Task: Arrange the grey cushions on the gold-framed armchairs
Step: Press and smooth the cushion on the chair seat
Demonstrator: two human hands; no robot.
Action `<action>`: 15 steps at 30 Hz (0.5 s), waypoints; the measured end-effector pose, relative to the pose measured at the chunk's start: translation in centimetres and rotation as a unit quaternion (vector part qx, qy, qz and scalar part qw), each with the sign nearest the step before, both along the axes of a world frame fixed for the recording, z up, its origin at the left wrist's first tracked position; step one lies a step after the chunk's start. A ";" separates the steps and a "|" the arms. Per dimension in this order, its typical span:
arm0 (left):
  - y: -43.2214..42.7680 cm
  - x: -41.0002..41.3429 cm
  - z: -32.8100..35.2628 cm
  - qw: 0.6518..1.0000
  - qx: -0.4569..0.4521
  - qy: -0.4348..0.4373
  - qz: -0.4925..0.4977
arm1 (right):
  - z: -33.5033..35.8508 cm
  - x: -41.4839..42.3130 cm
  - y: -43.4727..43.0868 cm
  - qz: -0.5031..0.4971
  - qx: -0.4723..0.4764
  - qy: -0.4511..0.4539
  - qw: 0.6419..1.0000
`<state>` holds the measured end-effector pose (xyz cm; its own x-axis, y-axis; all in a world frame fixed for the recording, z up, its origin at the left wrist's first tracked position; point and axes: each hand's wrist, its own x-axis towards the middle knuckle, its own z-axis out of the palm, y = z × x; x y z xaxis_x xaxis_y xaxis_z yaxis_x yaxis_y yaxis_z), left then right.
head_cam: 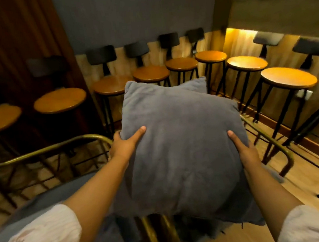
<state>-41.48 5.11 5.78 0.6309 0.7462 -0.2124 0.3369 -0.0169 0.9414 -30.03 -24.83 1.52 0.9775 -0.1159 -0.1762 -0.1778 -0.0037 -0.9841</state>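
A large grey cushion (180, 138) fills the middle of the head view, held up in the air by both hands. My left hand (124, 144) grips its left edge, thumb on the front face. My right hand (243, 151) clasps the right edge the same way. Behind the cushion's top a second grey cushion corner (196, 86) peeks out. Below and to the left stands a gold-framed armchair (45, 150) with a curved brass back rail and a grey seat pad (44, 198). Another gold rail (275, 144) curves round on the right, partly hidden by the cushion.
Several bar stools (288, 77) with round wooden seats and dark backrests line the walls behind. A dark wooden panel (14, 37) stands at the left. Light wooden floor (303, 184) shows at the right. Brass chair legs (159, 237) meet below the cushion.
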 end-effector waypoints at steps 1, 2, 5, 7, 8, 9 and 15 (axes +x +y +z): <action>1.0 -2.3 0.3 1.000 -0.011 -0.007 0.019 | 0.4 -1.6 1.3 0.012 0.004 -0.006 1.000; 2.4 -5.1 0.7 0.999 -0.030 -0.012 0.040 | 0.7 -3.4 3.1 0.031 0.006 -0.010 0.999; 6.6 -13.2 1.4 0.992 -0.079 -0.023 0.093 | 0.6 -8.9 8.4 0.087 0.006 -0.014 0.996; 9.6 -17.6 1.4 0.988 -0.074 -0.020 0.135 | 0.2 -11.6 11.9 0.112 0.014 -0.007 0.994; 11.2 -19.6 1.4 0.986 -0.068 -0.015 0.150 | 0.0 -13.0 13.9 0.126 0.014 0.001 0.992; 12.8 -21.5 1.3 0.985 -0.066 -0.013 0.157 | -0.2 -14.2 15.8 0.140 0.016 0.011 0.990; 20.9 -28.6 1.6 0.976 -0.120 0.095 0.157 | -0.3 -18.4 25.5 0.204 0.022 0.040 0.978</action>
